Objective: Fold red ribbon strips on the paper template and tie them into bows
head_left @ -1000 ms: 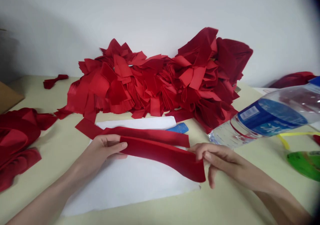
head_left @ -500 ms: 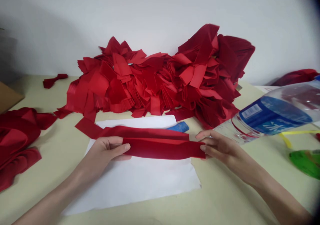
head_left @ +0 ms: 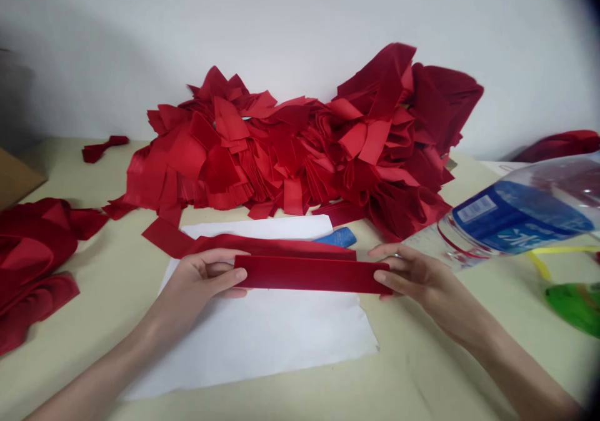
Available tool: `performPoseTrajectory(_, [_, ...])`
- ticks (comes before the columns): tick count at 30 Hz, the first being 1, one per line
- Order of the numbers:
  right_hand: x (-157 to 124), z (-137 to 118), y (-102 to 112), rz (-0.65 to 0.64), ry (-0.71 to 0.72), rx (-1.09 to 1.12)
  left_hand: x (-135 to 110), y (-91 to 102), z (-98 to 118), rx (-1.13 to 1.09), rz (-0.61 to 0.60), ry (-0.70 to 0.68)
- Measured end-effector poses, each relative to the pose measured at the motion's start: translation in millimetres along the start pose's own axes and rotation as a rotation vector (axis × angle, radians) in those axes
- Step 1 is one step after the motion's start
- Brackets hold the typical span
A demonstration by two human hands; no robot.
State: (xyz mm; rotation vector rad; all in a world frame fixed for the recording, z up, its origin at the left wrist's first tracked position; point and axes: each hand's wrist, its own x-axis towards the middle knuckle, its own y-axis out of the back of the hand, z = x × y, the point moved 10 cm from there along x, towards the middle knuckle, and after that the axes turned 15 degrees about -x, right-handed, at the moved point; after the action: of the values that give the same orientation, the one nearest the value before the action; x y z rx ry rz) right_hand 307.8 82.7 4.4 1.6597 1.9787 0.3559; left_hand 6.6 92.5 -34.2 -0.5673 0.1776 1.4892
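A red fabric strip (head_left: 309,274) is stretched level between my two hands, above a white sheet (head_left: 281,340). My left hand (head_left: 204,274) pinches its left end, thumb on the front face. The right end is pinched by my right hand (head_left: 410,274), thumb in front and index finger raised a little. Just behind it, another red strip (head_left: 281,246) lies across the sheet, partly hidden by the held one. A small blue object (head_left: 342,237) sits at the sheet's far edge.
A large heap of red strips (head_left: 281,158) stands against the wall. More red fabric (head_left: 37,246) lies at left, by a cardboard box edge (head_left: 19,174). At right, a plastic bottle with a blue label (head_left: 520,215) lies near a green object (head_left: 572,305) and yellow band (head_left: 539,262).
The held strip has gone from slightly bowed, with its upper edge curled, to flat and straight. Both hands keep their grip in almost the same place.
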Motion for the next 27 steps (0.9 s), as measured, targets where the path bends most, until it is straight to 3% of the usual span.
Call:
performPoseTrajectory(10, [2, 19, 13, 0.107, -0.107, -0.014, -2, 12.1, -4, 0.005, 0.117, 0.027])
performPoseTrajectory(19, [0, 25, 13, 0.119, -0.131, 0.172, -2, 14.8, 1, 0.074, 0.156, -0.021])
performPoseTrajectory(23, [0, 29, 18, 0.157, -0.144, 0.212, 0, 13.7, -2, -0.006, 0.139, 0.007])
performPoseTrajectory(27, [0, 29, 22, 0.186, -0.145, 0.219, 0, 4.2, -2, -0.021, 0.044, -0.013])
